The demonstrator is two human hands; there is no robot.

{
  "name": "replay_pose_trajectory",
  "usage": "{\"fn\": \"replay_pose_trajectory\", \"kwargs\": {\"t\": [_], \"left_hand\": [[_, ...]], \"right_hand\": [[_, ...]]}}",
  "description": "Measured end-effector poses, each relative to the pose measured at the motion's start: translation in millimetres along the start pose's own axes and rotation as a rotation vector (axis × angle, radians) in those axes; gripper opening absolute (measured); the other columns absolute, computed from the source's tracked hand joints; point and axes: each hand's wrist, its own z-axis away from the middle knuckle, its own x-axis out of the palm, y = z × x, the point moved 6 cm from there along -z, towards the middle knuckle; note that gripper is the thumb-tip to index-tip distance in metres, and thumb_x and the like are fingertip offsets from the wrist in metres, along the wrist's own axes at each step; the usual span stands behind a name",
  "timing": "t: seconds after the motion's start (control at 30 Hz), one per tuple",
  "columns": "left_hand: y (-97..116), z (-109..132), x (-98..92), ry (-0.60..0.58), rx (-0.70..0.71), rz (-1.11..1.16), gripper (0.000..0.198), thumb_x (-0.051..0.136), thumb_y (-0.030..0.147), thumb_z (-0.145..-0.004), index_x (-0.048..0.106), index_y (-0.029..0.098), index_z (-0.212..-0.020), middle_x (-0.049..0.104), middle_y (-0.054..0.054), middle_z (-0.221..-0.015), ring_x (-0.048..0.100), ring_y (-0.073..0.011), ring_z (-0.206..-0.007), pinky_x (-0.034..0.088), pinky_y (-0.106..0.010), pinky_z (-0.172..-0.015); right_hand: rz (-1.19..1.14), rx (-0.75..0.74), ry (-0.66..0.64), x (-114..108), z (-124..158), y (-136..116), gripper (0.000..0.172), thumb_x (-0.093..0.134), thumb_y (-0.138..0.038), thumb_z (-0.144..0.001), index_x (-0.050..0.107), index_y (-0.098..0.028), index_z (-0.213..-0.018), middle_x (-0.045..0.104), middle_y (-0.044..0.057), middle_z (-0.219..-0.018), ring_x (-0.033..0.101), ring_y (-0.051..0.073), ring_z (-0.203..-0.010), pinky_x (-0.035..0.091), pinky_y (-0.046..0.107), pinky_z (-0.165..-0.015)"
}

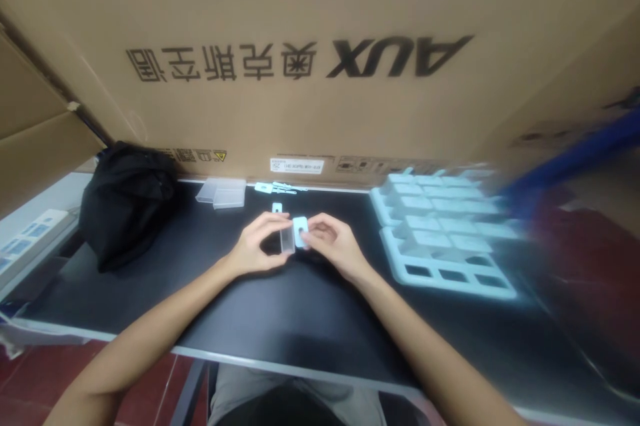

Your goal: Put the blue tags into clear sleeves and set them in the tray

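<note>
Over the middle of the black table (280, 313), my two hands meet. My left hand (257, 246) is closed around a small clear plastic case (287, 239). Pinched in the fingers of my right hand (333, 243) is a small light-blue card-like piece (300, 231), held against the case's right end. Whether the piece is partly inside the case I cannot tell.
A white tray (450, 276) with many compartments holding pale-blue pieces sits right. A black bag (125, 203) lies left. Clear cases (223, 193) and small pieces (273, 187) lie by the large cardboard box (320, 46) behind. A blurred blue object (575, 156) crosses the right side.
</note>
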Motion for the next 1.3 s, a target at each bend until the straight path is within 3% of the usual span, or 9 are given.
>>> {"fn": "replay_pose_trajectory", "kwargs": {"t": [0.17,0.43,0.6,0.77,0.9,1.0,1.1,1.17,1.3], "left_hand": [[-11,11,2.4,0.038,-0.061,0.050,0.067,0.086,0.029,-0.077,0.054,0.024,-0.135,0.073,-0.014,-0.123,0.074,-0.0270,-0.113,0.062,-0.045,-0.098],[-4,9,2.0,-0.011,0.153,0.074,0.049,0.081,0.023,-0.086,0.059,0.021,-0.131,0.067,-0.018,-0.133,0.068,-0.0277,-0.124,0.060,-0.047,-0.100],[-2,14,12.4,-0.119,0.138,-0.005,0.045,0.067,0.025,-0.097,0.060,0.023,-0.141,0.055,-0.018,-0.133,0.063,-0.0262,-0.121,0.060,-0.045,-0.099],[-6,19,20.4,-0.186,0.096,0.075,0.042,0.052,0.027,-0.105,0.051,0.027,-0.147,0.046,-0.016,-0.137,0.060,-0.0251,-0.121,0.057,-0.047,-0.102],[-9,20,20.4,-0.182,0.083,0.215,0.036,0.037,0.035,-0.109,0.047,0.026,-0.143,0.046,-0.016,-0.135,0.056,-0.0247,-0.121,0.052,-0.050,-0.105],[-11,20,20.1,-0.182,0.060,0.271,0.034,0.034,0.040,-0.110,0.048,0.023,-0.136,0.047,-0.015,-0.129,0.055,-0.0237,-0.113,0.051,-0.047,-0.101],[-12,20,20.3,-0.192,0.040,0.299,0.033,0.035,0.044,-0.109,0.051,0.022,-0.129,0.046,-0.015,-0.131,0.055,-0.0223,-0.105,0.050,-0.045,-0.098],[-12,20,20.3,-0.193,0.024,0.317,0.038,0.039,0.052,-0.107,0.052,0.021,-0.124,0.045,-0.017,-0.136,0.055,-0.0227,-0.105,0.049,-0.046,-0.098],[-10,18,20.3,-0.194,-0.001,0.342,0.046,0.043,0.062,-0.103,0.054,0.020,-0.119,0.051,-0.019,-0.136,0.057,-0.0262,-0.114,0.049,-0.047,-0.100]], "right_hand": [[-0.108,0.082,-0.006,6,3,5,0.038,0.090,-0.049,-0.069,0.069,-0.019,-0.082,0.069,0.000,-0.076,0.062,0.012,-0.061,0.059,0.030,-0.063],[-0.061,0.147,0.007,17,7,18,0.046,0.088,-0.056,-0.070,0.063,-0.018,-0.068,0.065,-0.002,-0.061,0.058,0.009,-0.054,0.049,0.022,-0.054],[-0.093,0.145,0.023,22,8,26,0.051,0.086,-0.059,-0.072,0.057,-0.018,-0.066,0.060,-0.004,-0.056,0.052,0.007,-0.049,0.041,0.020,-0.051],[-0.100,0.152,-0.006,31,13,33,0.055,0.078,-0.064,-0.079,0.053,-0.019,-0.063,0.055,-0.004,-0.053,0.049,0.008,-0.048,0.040,0.022,-0.052],[-0.085,0.149,-0.068,33,7,39,0.061,0.053,-0.078,-0.090,0.055,-0.020,-0.070,0.055,-0.002,-0.055,0.051,0.011,-0.047,0.043,0.025,-0.050],[0.315,0.007,-0.031,19,-18,32,0.055,0.038,-0.068,-0.101,0.055,-0.021,-0.076,0.059,-0.001,-0.061,0.055,0.012,-0.053,0.047,0.025,-0.056],[0.850,-0.139,0.041,7,-55,21,0.031,0.042,-0.040,-0.104,0.057,-0.021,-0.086,0.066,0.001,-0.075,0.061,0.014,-0.066,0.050,0.026,-0.069],[1.002,-0.166,0.048,4,-81,19,0.015,0.048,-0.027,-0.099,0.060,-0.019,-0.097,0.070,0.005,-0.092,0.063,0.016,-0.078,0.050,0.029,-0.079],[1.205,-0.164,-0.035,10,-116,21,0.020,0.051,-0.019,-0.096,0.062,-0.016,-0.112,0.068,0.014,-0.117,0.062,0.023,-0.104,0.047,0.035,-0.095]]}}
